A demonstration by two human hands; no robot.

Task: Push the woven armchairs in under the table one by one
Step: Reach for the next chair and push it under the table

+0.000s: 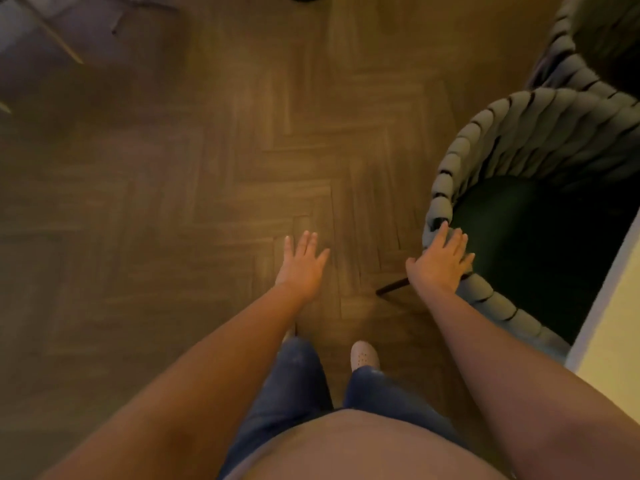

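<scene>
- At the far left, near the top corner of the view, there is a blurry grey shape (41,39) on the floor. It is too fuzzy to tell what it is.
- The wooden floor (180,174) has a zigzag pattern and fills most of the view.
- The left hand (300,263) is flat and empty, with the fingers spread out. It hangs in the air over the floor and touches nothing. It is well apart from the chairs.
- Below the hands you can see blue jeans (294,386) and one pale shoe (363,355) standing on the floor.
- The right hand (440,263) lies flat on the curved back rim of the near woven armchair (485,133). The fingers are stretched out and pressed on the thick grey weave. They are not curled around it.
- A thin dark chair leg (393,286) sticks out just under that hand.
- The near woven armchair stands at the right side, next to the table edge. Its dark green seat (526,244) faces the table, and part of the seat looks to be under the edge.
- A second woven armchair (568,60) stands behind it, in the top right corner.
- The pale table (609,344) shows at the right edge, only its edge and a bit of the top.
</scene>
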